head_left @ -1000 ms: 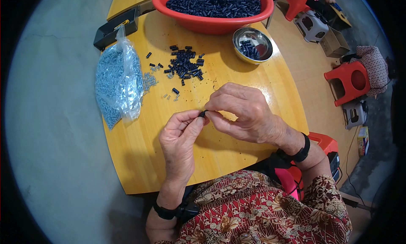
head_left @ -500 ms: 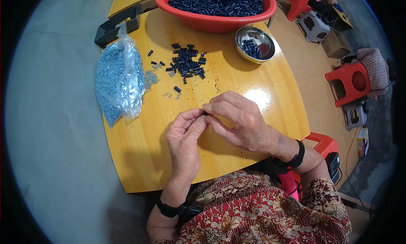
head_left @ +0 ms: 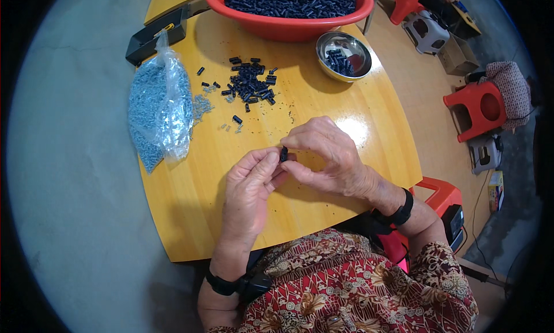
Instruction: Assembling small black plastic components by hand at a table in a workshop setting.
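Our left fingers (head_left: 265, 163) pinch a black piece (head_left: 284, 155), right fingers (head_left: 307, 140) parted, can't tell if gripping; red tub (head_left: 288, 29) (top cut off) and metal bowl (head_left: 340, 41) hold black bits (head_left: 288, 2).

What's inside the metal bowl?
The metal bowl holds a small heap of black cylindrical pieces. The heap covers part of the bottom, so whatever lies beneath can't be seen.

One left hand (head_left: 245, 189), one right hand (head_left: 332, 159), just one black piece (head_left: 284, 154) between them! Far side, one red basin (head_left: 288, 29), one metal bowl (head_left: 358, 49); left, one clear bag (head_left: 178, 125), one dark tray (head_left: 140, 49); right, two grey stools (head_left: 429, 39), one cardboard box (head_left: 459, 56)!
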`<action>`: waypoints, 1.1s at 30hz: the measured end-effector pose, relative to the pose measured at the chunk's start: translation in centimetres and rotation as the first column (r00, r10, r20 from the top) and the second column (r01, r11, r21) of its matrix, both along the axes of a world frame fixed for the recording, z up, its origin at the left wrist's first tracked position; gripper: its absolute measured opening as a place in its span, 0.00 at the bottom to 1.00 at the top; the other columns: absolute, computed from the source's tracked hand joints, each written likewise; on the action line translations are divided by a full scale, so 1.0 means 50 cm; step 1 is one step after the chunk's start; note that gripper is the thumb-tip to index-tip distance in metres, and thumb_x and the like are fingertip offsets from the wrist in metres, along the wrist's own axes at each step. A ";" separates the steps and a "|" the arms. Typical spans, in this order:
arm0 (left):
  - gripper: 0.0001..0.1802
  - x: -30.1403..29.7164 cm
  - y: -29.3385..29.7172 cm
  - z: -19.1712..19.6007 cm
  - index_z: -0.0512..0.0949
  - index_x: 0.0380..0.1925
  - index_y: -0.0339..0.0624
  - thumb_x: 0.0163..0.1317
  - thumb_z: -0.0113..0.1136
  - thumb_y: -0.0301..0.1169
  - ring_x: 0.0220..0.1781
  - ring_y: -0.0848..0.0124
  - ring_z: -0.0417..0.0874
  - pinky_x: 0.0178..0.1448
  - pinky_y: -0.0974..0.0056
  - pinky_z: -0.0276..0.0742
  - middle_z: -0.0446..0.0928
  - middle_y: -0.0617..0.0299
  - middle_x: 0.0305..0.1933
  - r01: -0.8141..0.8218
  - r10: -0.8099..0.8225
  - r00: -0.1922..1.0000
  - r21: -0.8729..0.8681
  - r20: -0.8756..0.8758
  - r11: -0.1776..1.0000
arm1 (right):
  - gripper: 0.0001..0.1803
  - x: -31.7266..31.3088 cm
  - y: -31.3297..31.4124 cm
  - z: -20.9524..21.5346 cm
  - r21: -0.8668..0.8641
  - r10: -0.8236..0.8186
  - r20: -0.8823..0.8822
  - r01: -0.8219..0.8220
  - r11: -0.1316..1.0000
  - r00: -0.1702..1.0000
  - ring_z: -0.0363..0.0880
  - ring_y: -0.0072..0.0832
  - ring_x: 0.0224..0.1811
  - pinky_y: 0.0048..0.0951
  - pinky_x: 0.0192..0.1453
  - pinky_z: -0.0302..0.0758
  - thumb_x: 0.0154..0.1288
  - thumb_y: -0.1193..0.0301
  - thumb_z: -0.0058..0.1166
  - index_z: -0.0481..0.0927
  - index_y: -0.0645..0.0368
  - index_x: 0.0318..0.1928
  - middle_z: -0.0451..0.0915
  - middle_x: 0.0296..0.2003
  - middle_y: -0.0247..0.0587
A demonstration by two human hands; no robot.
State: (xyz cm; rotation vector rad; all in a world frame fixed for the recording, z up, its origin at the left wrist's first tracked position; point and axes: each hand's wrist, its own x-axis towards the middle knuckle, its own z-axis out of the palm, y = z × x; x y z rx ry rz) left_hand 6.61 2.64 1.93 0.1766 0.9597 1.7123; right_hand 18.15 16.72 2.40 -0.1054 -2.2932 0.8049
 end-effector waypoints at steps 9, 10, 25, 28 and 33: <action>0.09 -0.003 -0.006 -0.016 0.80 0.43 0.39 0.68 0.60 0.31 0.40 0.80 0.79 0.47 0.73 0.73 0.82 0.65 0.40 0.021 -0.034 0.992 -0.101 -0.120 0.995 | 0.15 0.011 -0.005 -0.011 0.036 0.000 0.025 0.000 0.999 1.000 0.80 0.34 0.38 0.34 0.44 0.73 0.52 0.71 0.68 0.80 0.58 0.40 0.80 0.34 0.37; 0.09 -0.003 -0.006 -0.018 0.80 0.43 0.39 0.68 0.60 0.31 0.41 0.79 0.79 0.49 0.72 0.73 0.82 0.65 0.40 0.020 -0.031 0.994 -0.097 -0.108 0.995 | 0.15 0.010 -0.006 -0.011 0.016 -0.012 0.022 0.012 1.000 1.000 0.80 0.33 0.38 0.33 0.43 0.73 0.52 0.71 0.68 0.80 0.57 0.41 0.80 0.34 0.37; 0.12 0.008 0.012 -0.004 0.77 0.50 0.35 0.69 0.56 0.28 0.47 0.76 0.79 0.55 0.69 0.73 0.81 0.61 0.45 0.003 -0.008 0.988 -0.031 -0.157 1.000 | 0.17 0.017 0.007 -0.002 0.073 -0.028 0.017 0.026 0.997 0.999 0.80 0.33 0.37 0.33 0.42 0.72 0.52 0.72 0.67 0.79 0.57 0.44 0.80 0.33 0.36; 0.13 -0.002 0.007 -0.008 0.75 0.52 0.34 0.69 0.56 0.26 0.49 0.73 0.80 0.57 0.67 0.75 0.80 0.59 0.47 0.043 -0.057 0.968 -0.061 -0.242 0.997 | 0.17 0.017 0.008 -0.002 0.081 -0.004 0.020 0.002 0.997 1.000 0.80 0.33 0.37 0.34 0.43 0.72 0.53 0.71 0.66 0.79 0.56 0.45 0.79 0.33 0.36; 0.16 0.012 0.019 -0.005 0.73 0.53 0.34 0.67 0.58 0.26 0.48 0.76 0.80 0.55 0.69 0.73 0.82 0.59 0.44 -0.017 0.013 0.991 -0.024 -0.135 1.000 | 0.17 0.017 0.016 0.010 -0.005 0.026 0.052 -0.025 1.000 0.998 0.79 0.34 0.38 0.35 0.44 0.72 0.54 0.69 0.65 0.79 0.56 0.45 0.79 0.33 0.36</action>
